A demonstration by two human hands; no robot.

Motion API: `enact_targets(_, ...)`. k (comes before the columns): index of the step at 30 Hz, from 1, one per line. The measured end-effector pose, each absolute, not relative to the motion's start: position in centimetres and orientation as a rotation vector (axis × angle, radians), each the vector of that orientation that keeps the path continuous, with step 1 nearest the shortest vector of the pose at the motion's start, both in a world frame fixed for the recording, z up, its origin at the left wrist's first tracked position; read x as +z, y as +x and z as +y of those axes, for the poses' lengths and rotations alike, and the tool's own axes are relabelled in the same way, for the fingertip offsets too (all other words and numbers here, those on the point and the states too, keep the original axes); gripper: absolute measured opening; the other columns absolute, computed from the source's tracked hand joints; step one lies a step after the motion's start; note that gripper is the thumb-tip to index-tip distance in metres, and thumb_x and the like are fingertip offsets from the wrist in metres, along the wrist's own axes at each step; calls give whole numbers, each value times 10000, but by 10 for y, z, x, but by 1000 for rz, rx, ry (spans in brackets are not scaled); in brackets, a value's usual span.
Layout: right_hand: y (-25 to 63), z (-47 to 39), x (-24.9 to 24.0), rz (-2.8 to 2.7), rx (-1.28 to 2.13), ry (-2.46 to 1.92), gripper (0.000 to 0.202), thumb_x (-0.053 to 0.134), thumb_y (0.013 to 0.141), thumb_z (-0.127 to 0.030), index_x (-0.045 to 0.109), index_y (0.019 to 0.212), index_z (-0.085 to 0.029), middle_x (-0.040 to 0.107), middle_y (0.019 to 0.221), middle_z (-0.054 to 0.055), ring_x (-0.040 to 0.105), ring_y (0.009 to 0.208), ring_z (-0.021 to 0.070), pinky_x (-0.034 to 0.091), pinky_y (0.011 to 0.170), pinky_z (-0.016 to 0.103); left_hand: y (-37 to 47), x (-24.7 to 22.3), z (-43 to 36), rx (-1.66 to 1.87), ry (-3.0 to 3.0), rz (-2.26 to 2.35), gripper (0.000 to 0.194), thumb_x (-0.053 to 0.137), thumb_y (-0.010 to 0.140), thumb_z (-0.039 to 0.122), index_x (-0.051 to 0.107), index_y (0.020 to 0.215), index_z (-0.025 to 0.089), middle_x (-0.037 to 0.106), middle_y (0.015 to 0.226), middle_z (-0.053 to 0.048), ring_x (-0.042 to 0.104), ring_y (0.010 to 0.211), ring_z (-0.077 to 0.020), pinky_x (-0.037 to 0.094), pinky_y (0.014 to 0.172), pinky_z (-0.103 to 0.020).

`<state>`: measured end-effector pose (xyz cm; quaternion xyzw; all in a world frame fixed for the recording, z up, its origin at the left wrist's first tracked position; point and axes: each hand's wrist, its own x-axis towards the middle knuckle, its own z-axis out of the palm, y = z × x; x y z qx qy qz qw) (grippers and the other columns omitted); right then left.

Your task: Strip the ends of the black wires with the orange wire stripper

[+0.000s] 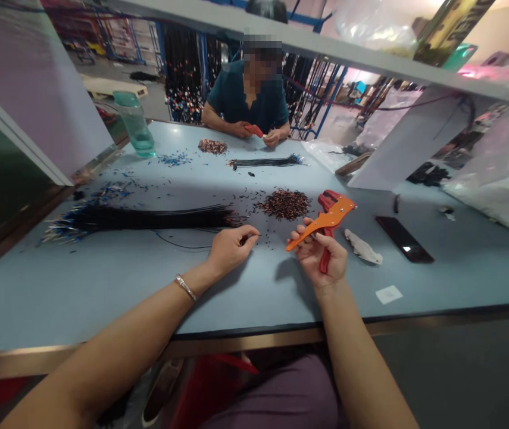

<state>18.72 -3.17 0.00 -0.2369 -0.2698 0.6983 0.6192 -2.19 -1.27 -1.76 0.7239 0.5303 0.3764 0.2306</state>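
Observation:
My left hand (pixel 233 249) is closed in a pinch on a thin black wire (pixel 178 245), whose short end pokes out past the fingertips. The wire curves back leftward beside a thick bundle of black wires (pixel 147 218) with blue and white tips at the left end. In my right hand (pixel 324 259) is an orange and red wire stripper (pixel 325 219), its head pointing up and to the right. A gap separates the tool from the wire end. Beyond both hands lies a pile of small copper and black scraps (pixel 286 204).
Across the table (pixel 124 298) a person (pixel 246 98) holds a red tool over a smaller wire bundle (pixel 267 161). A teal bottle (pixel 134 125) stands at the back left. To the right lie a white crumpled object (pixel 364 247), a phone (pixel 405 239) and a paper square (pixel 389 294).

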Motion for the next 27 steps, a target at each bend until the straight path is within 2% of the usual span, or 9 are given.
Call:
enact_targets(3,188,-30,-1,-618,1611,-552,270,542,700,-181,652,946,-203,700,819,12,666,775,171,550,829,387,-27,-10,-11,865,2127,1488,184,527,803,297,682,791,199,623,624,17,490,564,-114,301,553,-233)
enact_targets(8,188,-28,-2,-609,1622,-575,259,539,697,-173,650,929,-203,713,808,10,681,786,191,552,842,425,-39,1,-5,495,2193,958,173,500,795,243,654,765,170,633,653,18,535,609,-111,371,602,-207)
enact_targets(11,188,-27,-4,-608,1639,-581,246,545,690,-170,649,911,-198,717,793,15,688,777,197,551,844,433,-36,1,-3,552,2268,872,149,516,791,216,654,761,168,681,866,-28,601,791,-139,422,732,-227)
enact_targets(13,189,-25,-5,-614,1649,-587,254,548,687,-167,648,920,-193,717,786,18,690,763,198,549,848,442,-30,0,0,666,2282,891,142,524,792,205,653,748,166,662,1077,-69,610,939,-165,432,820,-254)
enact_targets(15,189,-24,-6,-616,1651,-590,266,552,689,-167,646,936,-190,718,785,17,691,751,197,548,850,445,-27,0,2,789,2254,918,147,530,802,214,657,750,161,635,1151,-92,602,1006,-178,433,866,-271)
enact_targets(17,190,-23,-6,-613,1652,-582,263,557,694,-167,645,940,-189,718,787,14,690,746,189,552,843,428,-27,3,4,885,2199,952,162,537,816,245,667,783,156,656,1067,-91,614,927,-162,451,812,-257)
enact_targets(20,190,-23,-6,-592,1657,-571,246,565,700,-164,646,931,-185,720,790,14,689,751,175,565,803,375,-34,10,-2,905,2117,1043,177,549,819,278,678,822,156,673,808,-42,585,699,-119,440,656,-219)
enact_targets(24,188,-22,-7,-577,1661,-554,249,572,699,-159,643,937,-174,724,783,17,691,734,174,574,752,349,-33,15,-17,547,2032,962,170,565,796,279,674,807,150,636,646,3,537,588,-99,406,581,-201)
enact_targets(27,187,-21,-9,-575,1676,-575,240,571,699,-159,641,929,-168,728,769,18,694,718,176,575,751,346,-17,11,-14,499,1949,884,161,593,756,277,672,791,141,664,733,-8,568,680,-111,424,662,-212)
